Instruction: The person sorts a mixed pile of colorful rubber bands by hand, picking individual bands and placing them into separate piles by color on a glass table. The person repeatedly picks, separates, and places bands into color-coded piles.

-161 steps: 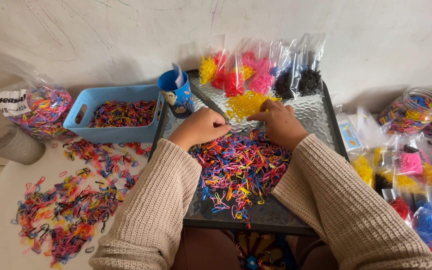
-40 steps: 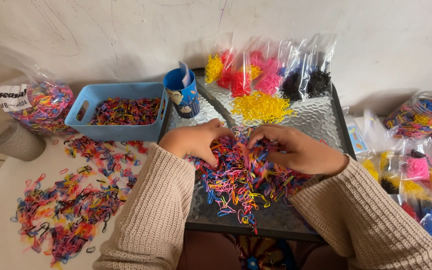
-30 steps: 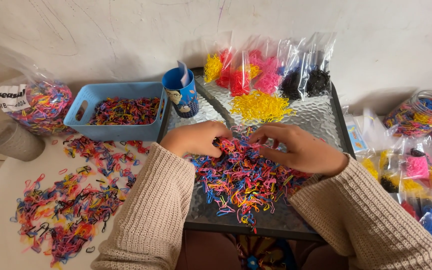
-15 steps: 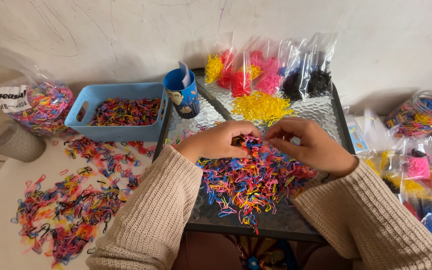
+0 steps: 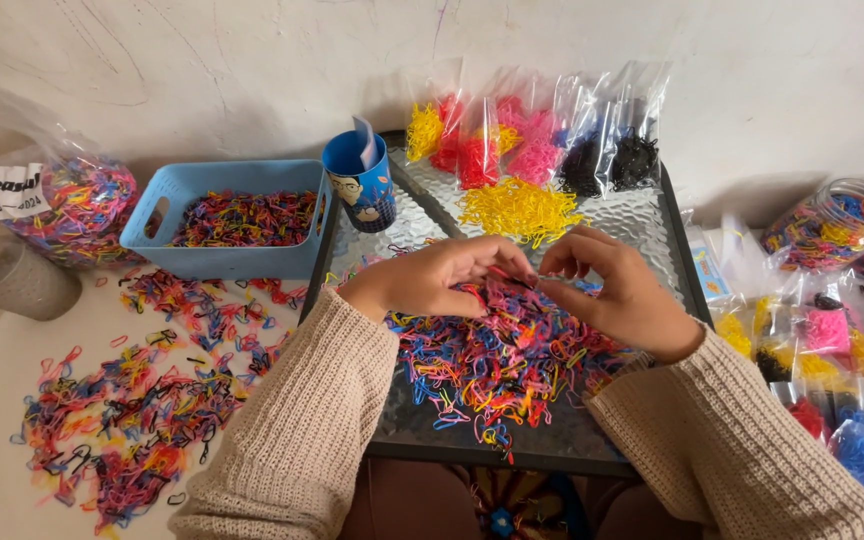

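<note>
Rubber bands (image 5: pixel 497 350) lie piled on my tray (image 5: pixel 642 215). My left hand (image 5: pixel 442 280) and right hand (image 5: pixel 617 295) pinch one band; I'd tug gently, only that one.

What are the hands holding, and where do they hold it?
Both the left hand and right hand pinch something tiny between their fingertips, just above the mixed-colour rubber band pile. It is probably a small band, but too small to tell.

A blue basket (image 5: pixel 220 222) full of mixed bands sits on the floor. Just right of the basket stands a blue cup (image 5: pixel 362 186). Left of it are a stuffed clear bag (image 5: pixel 70 205) and a grey tub (image 5: pixel 14 281).
</note>
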